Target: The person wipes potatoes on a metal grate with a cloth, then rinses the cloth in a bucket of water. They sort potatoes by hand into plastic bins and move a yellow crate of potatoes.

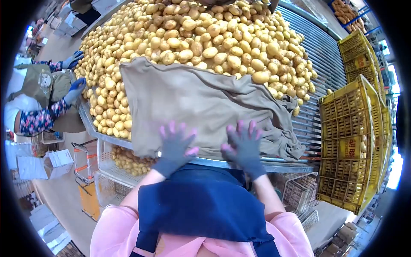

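A greyish-brown cloth lies spread over the near part of a big heap of potatoes. My left hand, in a grey glove with pink fingertips, is on the cloth's near edge with its fingers spread. To the right, my right hand, gloved the same way, also lies on the cloth near the table's front edge, fingers apart. Neither hand grips anything. The cloth is fairly smooth at the left and bunched into folds towards its right end.
Yellow plastic crates stand on the right beside the slatted metal table. At the left, a co-worker's blue-gloved hands reach to the potatoes' edge. White crates sit below the table, near an orange cart.
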The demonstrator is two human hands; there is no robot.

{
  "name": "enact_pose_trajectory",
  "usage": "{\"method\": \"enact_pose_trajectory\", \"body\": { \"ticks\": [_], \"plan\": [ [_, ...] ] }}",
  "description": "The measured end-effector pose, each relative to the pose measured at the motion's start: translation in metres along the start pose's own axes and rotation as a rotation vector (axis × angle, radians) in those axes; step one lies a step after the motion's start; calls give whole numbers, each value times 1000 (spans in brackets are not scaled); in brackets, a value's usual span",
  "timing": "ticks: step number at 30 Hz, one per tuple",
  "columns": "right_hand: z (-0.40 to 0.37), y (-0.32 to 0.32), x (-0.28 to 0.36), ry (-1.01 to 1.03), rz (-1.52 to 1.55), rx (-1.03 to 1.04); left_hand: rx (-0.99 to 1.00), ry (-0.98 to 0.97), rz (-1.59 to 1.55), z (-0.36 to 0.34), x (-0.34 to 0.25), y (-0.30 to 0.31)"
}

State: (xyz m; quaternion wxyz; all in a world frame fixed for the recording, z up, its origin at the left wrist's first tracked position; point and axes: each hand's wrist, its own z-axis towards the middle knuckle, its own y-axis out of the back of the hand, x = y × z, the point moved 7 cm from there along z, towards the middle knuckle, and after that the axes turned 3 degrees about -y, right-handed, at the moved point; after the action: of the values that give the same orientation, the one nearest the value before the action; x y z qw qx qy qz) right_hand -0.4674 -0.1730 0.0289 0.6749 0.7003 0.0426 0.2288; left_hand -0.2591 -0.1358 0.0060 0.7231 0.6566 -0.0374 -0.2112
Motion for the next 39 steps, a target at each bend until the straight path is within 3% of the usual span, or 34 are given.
{"method": "enact_pose_trajectory", "body": {
  "ticks": [4, 6, 8, 9, 13, 15, 16, 18, 20, 21, 24, 28, 32, 34, 37, 39],
  "plan": [
    [7, -40, -12, -114, 3, -10, 21, 75, 9, 16, 1, -19],
    [42, -50, -16, 56, -110, -140, 34, 144, 65, 39, 16, -25],
    [102, -34, -27, 152, -138, -411, 212, 262, 58, 75, 58, -51],
    [130, -25, -34, 190, -138, -514, 153, 259, 80, 97, 63, -47],
    [172, -1, -75, 248, -223, -345, 4, 230, 242, 146, 69, 6],
    [183, 16, -97, 276, -250, -239, 85, 138, -156, 152, 88, 14],
    [184, 26, -100, 286, -213, -155, 77, 138, -151, 147, 93, 20],
    [184, 47, -101, 328, -151, -175, -59, 60, -312, 129, 91, 38],
    [191, 49, -101, 400, 82, -53, -32, 103, -464, 108, 91, 38],
    [177, 73, -87, 262, 290, -74, 2, 168, -502, 93, 92, 36],
    [129, 91, -54, 137, 360, -150, 14, 249, -519, 41, 85, 32],
    [65, 6, -31, 69, 219, 252, -40, 314, -572, -2, 72, 25],
    [67, -37, -9, -65, 210, 186, -66, 369, -656, -5, 56, 31],
    [71, -53, -7, -285, 104, 401, -143, 488, -818, 0, 49, 34],
    [62, -47, -2, -247, 137, 311, -183, 403, -753, -2, 44, 38],
    [49, -50, -1, -111, 197, 185, -212, 590, -1161, -9, 41, 25]
  ]
}}
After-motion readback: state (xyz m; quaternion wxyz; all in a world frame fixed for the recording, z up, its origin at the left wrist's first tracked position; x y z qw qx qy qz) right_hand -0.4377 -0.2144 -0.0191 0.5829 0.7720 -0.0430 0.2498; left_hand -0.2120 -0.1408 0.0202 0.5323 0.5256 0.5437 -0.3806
